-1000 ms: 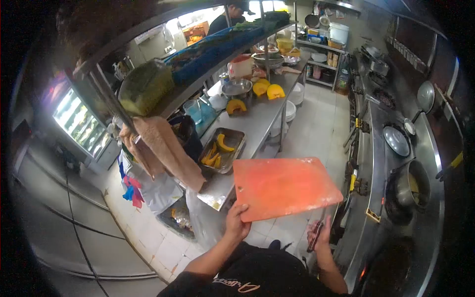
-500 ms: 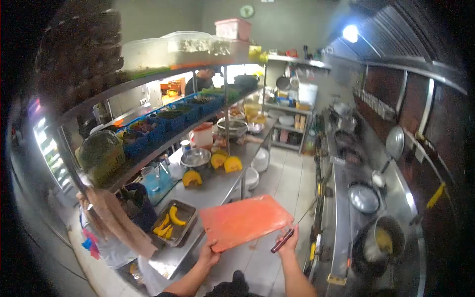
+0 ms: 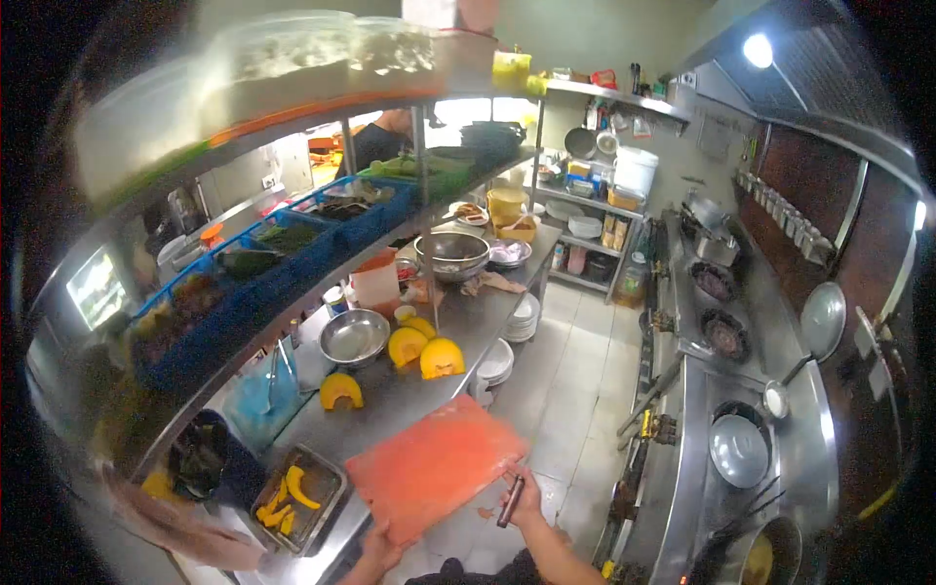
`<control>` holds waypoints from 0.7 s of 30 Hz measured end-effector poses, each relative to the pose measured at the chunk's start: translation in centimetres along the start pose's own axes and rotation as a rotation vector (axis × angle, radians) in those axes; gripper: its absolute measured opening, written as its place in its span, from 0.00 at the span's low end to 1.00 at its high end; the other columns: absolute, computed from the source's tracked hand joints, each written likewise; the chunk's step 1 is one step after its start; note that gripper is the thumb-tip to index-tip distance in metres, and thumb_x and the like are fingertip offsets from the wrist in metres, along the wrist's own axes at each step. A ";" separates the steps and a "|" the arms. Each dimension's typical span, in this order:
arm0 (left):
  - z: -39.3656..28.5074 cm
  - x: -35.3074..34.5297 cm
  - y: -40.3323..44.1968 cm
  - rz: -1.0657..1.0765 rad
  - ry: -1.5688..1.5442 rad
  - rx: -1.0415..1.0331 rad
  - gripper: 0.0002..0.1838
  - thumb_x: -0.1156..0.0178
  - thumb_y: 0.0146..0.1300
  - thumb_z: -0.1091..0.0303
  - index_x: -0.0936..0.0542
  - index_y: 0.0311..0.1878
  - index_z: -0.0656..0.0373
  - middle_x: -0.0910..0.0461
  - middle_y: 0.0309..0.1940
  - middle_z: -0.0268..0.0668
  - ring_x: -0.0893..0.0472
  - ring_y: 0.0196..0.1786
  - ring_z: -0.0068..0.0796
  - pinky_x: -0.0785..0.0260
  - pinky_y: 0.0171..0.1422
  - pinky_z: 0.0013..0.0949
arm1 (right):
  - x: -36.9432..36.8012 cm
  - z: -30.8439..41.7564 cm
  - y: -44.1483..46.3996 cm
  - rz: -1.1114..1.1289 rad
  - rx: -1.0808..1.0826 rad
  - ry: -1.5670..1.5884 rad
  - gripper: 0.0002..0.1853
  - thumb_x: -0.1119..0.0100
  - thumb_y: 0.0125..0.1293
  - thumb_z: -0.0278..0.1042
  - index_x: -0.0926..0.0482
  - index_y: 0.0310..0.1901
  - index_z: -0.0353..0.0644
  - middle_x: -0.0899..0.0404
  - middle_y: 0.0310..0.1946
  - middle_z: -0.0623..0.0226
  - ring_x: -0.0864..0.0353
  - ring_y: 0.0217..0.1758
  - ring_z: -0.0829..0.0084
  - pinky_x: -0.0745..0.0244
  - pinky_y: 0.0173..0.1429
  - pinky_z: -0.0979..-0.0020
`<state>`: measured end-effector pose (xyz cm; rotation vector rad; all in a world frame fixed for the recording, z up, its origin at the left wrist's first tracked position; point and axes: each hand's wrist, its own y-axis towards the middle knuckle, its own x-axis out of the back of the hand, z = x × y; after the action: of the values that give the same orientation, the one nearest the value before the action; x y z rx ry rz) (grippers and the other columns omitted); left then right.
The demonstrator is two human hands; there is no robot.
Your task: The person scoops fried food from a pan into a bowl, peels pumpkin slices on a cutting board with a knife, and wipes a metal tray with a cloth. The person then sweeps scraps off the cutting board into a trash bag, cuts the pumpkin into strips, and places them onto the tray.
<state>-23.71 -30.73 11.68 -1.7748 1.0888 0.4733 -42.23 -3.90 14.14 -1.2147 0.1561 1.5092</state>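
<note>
An orange-red cutting board (image 3: 429, 468) is held flat in front of me, partly over the steel counter's front edge. My left hand (image 3: 382, 548) is closed on its near left corner. On the right edge, my right hand (image 3: 526, 499) grips the board and also a knife with a dark handle (image 3: 510, 501); the blade is hard to make out. Left of the board, yellow pumpkin slices (image 3: 300, 487) lie in a metal tray (image 3: 334, 502). Beyond it on the counter sit a cut pumpkin piece (image 3: 341, 392) and larger pumpkin pieces (image 3: 443, 359).
A steel bowl (image 3: 354, 338) stands behind the pumpkin on the counter (image 3: 390, 409). Above runs a shelf with blue crates (image 3: 283, 244). Stoves with a lidded pan (image 3: 738, 450) line the right side. A tiled aisle (image 3: 561, 390) lies between. Another person (image 3: 382, 141) is behind the shelf.
The board has moved left and closer to the counter, with both hands still on it. My view has shifted forward, so the counter and shelf appear nearer.
</note>
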 end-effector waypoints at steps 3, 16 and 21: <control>0.6 -0.4 -0.3 -0.095 -0.044 -0.119 0.29 0.48 0.63 0.58 0.39 0.66 0.55 0.33 0.63 0.42 0.33 0.64 0.49 0.38 0.62 0.62 | 0.0 -1.0 4.1 0.004 -0.142 0.004 0.22 0.51 0.65 0.58 0.28 0.52 0.52 0.27 0.47 0.67 0.32 0.14 0.70 0.33 0.20 0.63; 8.2 -11.5 10.3 -0.296 0.514 -0.154 0.24 0.53 0.69 0.49 0.27 0.54 0.63 0.22 0.47 0.40 0.23 0.45 0.30 0.30 0.48 0.34 | -2.1 3.5 15.9 0.143 -0.430 -0.292 0.17 0.50 0.67 0.52 0.26 0.47 0.49 0.21 0.29 0.67 0.32 0.14 0.71 0.33 0.21 0.69; 7.6 -9.5 16.3 -0.402 0.356 -0.171 0.24 0.48 0.66 0.53 0.30 0.56 0.63 0.22 0.49 0.44 0.20 0.45 0.37 0.26 0.44 0.37 | -3.8 14.9 18.2 -0.002 -0.072 -0.717 0.20 0.51 0.68 0.48 0.28 0.48 0.36 0.20 0.30 0.60 0.33 0.12 0.76 0.35 0.13 0.73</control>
<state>-41.21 -21.90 6.37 -2.2222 0.9093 0.0017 -66.07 -2.96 14.73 -0.6627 -0.3792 1.8665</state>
